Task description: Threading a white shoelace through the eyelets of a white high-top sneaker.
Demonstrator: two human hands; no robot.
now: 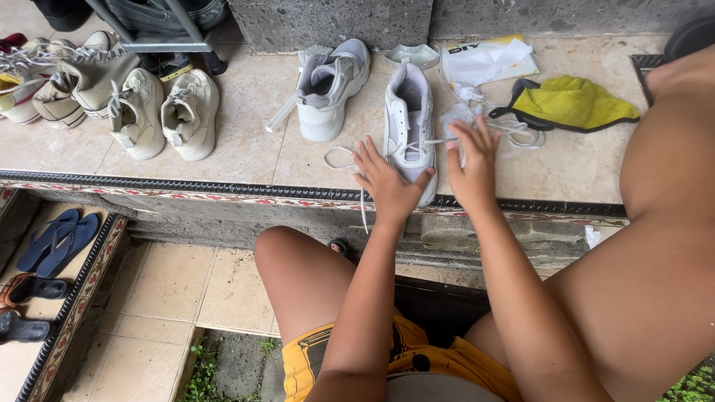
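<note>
A white sneaker (408, 112) lies on the tiled ledge (253, 141) with its toe toward me. My left hand (387, 182) rests on its toe and left side, thumb across the front. My right hand (473, 160) is just right of the shoe, fingers spread over a loose white lace (514, 130). Another part of the lace (339, 154) trails left of the shoe and hangs over the ledge's edge. A second matching sneaker (331, 89) lies tilted on its side to the left.
A yellow cloth (570, 100), white paper wrapper (488, 61) and a small brush (294, 93) lie on the ledge. Several beige sneakers (160, 112) stand at the far left. Blue flip-flops (56, 238) and dark sandals sit on the lower step. My knees flank the ledge.
</note>
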